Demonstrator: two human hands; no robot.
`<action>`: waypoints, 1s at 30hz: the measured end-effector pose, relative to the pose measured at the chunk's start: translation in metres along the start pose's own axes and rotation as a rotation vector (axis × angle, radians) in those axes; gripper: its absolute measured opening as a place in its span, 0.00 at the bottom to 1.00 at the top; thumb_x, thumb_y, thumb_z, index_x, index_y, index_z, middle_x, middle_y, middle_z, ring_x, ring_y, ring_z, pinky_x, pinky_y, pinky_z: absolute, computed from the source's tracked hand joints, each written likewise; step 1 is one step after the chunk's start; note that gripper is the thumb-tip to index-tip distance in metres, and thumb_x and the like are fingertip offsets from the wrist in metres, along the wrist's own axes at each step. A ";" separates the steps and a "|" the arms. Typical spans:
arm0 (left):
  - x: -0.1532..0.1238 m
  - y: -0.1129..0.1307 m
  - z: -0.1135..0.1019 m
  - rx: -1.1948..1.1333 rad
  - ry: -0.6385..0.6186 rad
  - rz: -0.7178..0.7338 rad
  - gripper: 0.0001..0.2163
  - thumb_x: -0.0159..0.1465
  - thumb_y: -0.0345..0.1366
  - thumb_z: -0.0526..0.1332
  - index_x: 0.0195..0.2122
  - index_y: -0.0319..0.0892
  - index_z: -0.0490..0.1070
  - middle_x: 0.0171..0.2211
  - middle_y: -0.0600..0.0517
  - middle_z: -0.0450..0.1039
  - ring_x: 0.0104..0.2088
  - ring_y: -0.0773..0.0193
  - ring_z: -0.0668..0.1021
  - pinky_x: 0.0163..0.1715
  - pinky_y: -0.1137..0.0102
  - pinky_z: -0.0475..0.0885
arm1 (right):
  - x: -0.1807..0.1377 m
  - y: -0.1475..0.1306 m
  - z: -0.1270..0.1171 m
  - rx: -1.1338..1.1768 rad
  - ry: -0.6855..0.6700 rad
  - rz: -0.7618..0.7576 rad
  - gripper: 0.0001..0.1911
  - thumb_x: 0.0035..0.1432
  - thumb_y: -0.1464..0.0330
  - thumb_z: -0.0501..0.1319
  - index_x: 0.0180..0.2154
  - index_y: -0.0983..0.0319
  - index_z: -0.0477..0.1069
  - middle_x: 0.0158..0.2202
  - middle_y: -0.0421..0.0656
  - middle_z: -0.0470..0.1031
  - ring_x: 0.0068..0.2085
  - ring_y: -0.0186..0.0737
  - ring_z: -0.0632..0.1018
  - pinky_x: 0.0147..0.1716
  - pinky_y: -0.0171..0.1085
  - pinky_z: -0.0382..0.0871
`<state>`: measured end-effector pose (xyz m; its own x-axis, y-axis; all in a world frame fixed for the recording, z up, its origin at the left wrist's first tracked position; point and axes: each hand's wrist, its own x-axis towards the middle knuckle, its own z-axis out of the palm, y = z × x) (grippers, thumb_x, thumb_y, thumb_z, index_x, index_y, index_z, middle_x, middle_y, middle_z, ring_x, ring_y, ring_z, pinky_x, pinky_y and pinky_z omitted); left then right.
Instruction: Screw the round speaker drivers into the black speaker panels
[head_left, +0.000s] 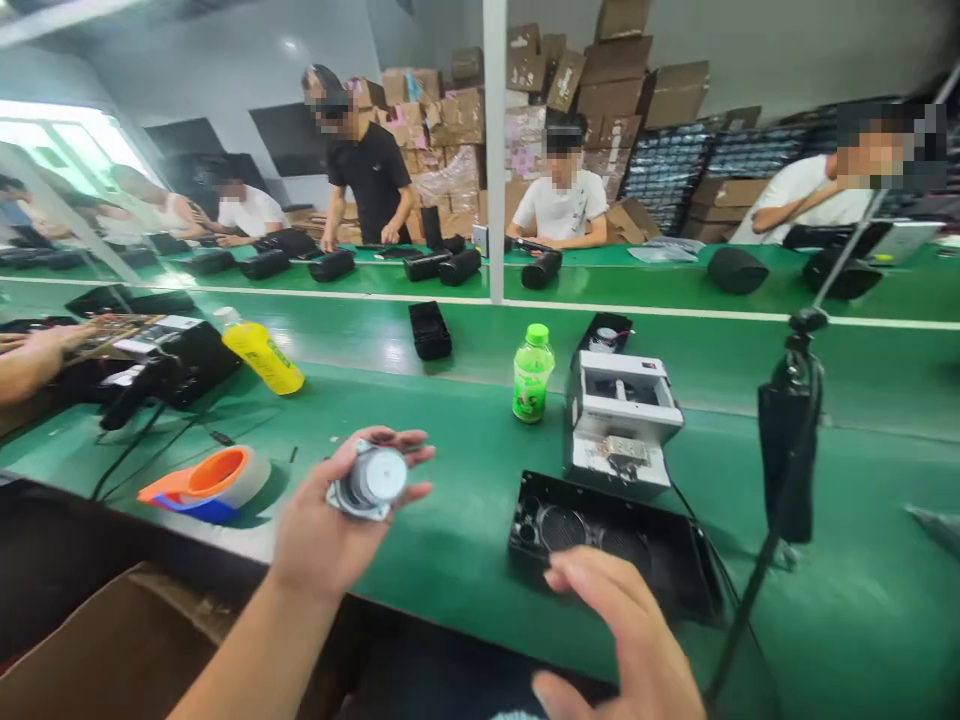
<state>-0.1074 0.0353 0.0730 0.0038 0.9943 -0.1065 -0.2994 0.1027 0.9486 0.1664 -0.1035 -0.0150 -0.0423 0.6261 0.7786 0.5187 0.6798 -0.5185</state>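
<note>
A round silver speaker driver (384, 476) with a square metal frame rests in my left hand (319, 535), its magnet side facing up and the fingers curled beneath it. My right hand (626, 625) hovers at the near edge of a black plastic speaker housing (622, 545), thumb and fingers apart, holding nothing. The housing lies open on the green bench, with round grilles inside it; my right hand hides part of its near side. Just behind the housing stands a white and black machine (622, 410) with a metal block on its front.
A green-capped bottle (532, 375), a yellow bottle (262, 350) and a tape dispenser (206, 485) stand on the bench. To the right, a black stand (787, 450) rises beside a cable. Another black housing (430, 331) sits farther back. A co-worker's hand (37, 360) shows at left; several people work across.
</note>
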 end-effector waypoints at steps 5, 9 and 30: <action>-0.067 -0.061 0.065 -0.208 -0.325 -0.362 0.16 0.67 0.45 0.70 0.53 0.45 0.80 0.58 0.41 0.83 0.57 0.46 0.85 0.51 0.61 0.85 | 0.025 -0.013 0.006 0.000 -0.138 0.065 0.38 0.69 0.62 0.71 0.74 0.60 0.64 0.69 0.58 0.74 0.68 0.56 0.78 0.67 0.53 0.79; -0.094 -0.093 0.073 -0.153 -0.544 -0.380 0.21 0.72 0.50 0.68 0.63 0.50 0.78 0.68 0.41 0.75 0.66 0.43 0.80 0.60 0.59 0.82 | 0.013 -0.013 -0.019 0.156 -0.189 0.147 0.38 0.64 0.68 0.74 0.72 0.52 0.68 0.60 0.52 0.81 0.60 0.50 0.83 0.62 0.47 0.81; -0.017 -0.083 0.068 0.588 -0.351 0.692 0.25 0.70 0.33 0.70 0.66 0.58 0.75 0.58 0.52 0.82 0.55 0.55 0.85 0.55 0.59 0.83 | 0.038 0.000 -0.103 -0.005 -0.489 0.535 0.22 0.66 0.74 0.68 0.58 0.48 0.80 0.65 0.44 0.73 0.60 0.39 0.80 0.63 0.41 0.76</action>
<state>-0.0179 0.0120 0.0167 0.3187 0.7823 0.5352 0.1813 -0.6045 0.7757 0.2527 -0.1193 0.0513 -0.1578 0.9726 0.1707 0.5793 0.2311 -0.7817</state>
